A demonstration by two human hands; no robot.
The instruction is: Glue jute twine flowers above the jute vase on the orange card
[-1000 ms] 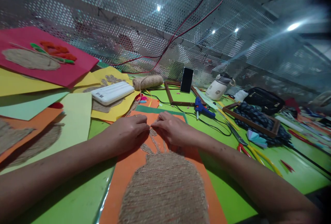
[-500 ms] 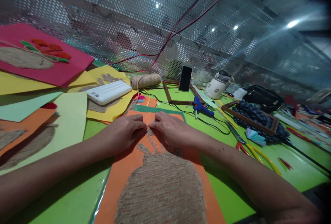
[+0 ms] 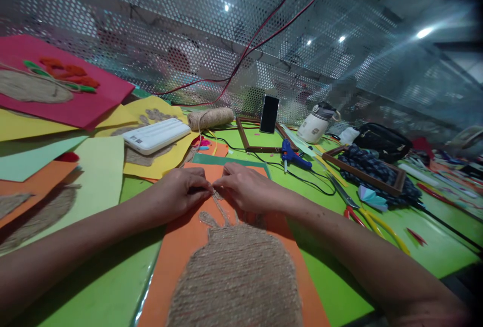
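Note:
An orange sheet (image 3: 181, 256) lies in front of me, bearing a large rounded shape of jute twine (image 3: 237, 276) with thin twine stems and small loops rising from its top. Over the sheet's far part, my left hand (image 3: 184, 188) pinches the upper end of a twine stem (image 3: 219, 206). My right hand (image 3: 245, 186) meets it there, thumb and forefinger pressed together on the same piece of twine. The fingertips of both hands nearly touch, and they partly hide the twine. A dark green board edge (image 3: 226, 160) shows beneath the sheet.
Left are coloured sheets with twine shapes and a white power bank (image 3: 156, 136). Behind stand a twine roll (image 3: 211, 117), a phone (image 3: 269, 114) and a white bottle (image 3: 314, 125). A blue glue gun (image 3: 294, 156), its cord, scissors (image 3: 350, 203) and wooden frames (image 3: 377, 176) lie right.
Both hands stay together at the twine stem, with only slight finger movement. The whole view has shifted a little.

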